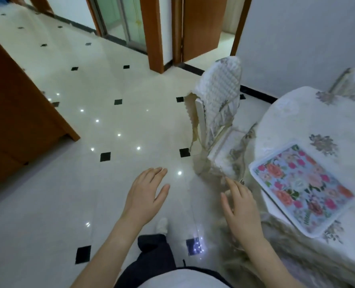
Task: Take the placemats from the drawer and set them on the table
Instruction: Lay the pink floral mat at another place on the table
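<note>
1 floral placemat lies flat near the table edge, so placement appears at least partly done; the left hand and right hand hover empty, fingers spread, with no drawer identifiable.

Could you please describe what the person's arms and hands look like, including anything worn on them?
The left arm and right arm are bare as far as the frame shows, no sleeve in view. The left hand and right hand wear no glove, and I see no watch, bracelet or ring, though the picture is soft. Below them show a white top and dark trousers.
</note>
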The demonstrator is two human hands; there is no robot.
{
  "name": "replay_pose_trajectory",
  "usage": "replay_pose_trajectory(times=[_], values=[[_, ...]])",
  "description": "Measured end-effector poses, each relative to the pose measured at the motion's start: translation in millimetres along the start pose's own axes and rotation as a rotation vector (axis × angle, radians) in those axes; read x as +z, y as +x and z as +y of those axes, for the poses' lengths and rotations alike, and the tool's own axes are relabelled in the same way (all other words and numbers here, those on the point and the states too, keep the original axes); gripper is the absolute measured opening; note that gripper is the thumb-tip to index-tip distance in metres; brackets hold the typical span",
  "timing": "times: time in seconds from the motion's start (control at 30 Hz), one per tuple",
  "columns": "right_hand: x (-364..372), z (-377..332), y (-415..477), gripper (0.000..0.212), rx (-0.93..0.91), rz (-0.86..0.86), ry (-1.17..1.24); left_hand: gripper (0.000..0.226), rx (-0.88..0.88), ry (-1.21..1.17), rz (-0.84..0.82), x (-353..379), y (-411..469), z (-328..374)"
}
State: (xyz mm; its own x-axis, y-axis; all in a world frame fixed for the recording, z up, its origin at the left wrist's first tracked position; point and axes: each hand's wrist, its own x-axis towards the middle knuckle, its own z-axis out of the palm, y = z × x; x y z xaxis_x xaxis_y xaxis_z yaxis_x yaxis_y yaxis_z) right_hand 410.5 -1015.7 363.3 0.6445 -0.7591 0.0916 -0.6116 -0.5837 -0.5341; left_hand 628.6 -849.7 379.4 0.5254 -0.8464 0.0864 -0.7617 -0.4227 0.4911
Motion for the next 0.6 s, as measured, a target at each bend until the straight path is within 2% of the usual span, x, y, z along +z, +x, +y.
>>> replay_pose_trajectory(times=[0.13,0.27,0.43,0.6], values=[[16.9,16.4,29.4,0.044,0.181,0.08,-0.064,0.058,0.179,-0.004,-0.157,30.3,81.3,-10.7],[13.2,22.1,54.1,0.047,0.386,0.167,-0.101,0.052,0.436,0.004,-0.287,45.5,167.0,2.4],[-12.0,27.9,73.1,0.054,0.621,0.344,-0.13,0.051,0.733,-0.023,-0.369,57.1,271.6,55.8],[-40.8,53.7,69.5,0.061,0.837,0.493,-0.136,0.052,0.898,-0.095,-0.431,94.5,333.4,119.7]])
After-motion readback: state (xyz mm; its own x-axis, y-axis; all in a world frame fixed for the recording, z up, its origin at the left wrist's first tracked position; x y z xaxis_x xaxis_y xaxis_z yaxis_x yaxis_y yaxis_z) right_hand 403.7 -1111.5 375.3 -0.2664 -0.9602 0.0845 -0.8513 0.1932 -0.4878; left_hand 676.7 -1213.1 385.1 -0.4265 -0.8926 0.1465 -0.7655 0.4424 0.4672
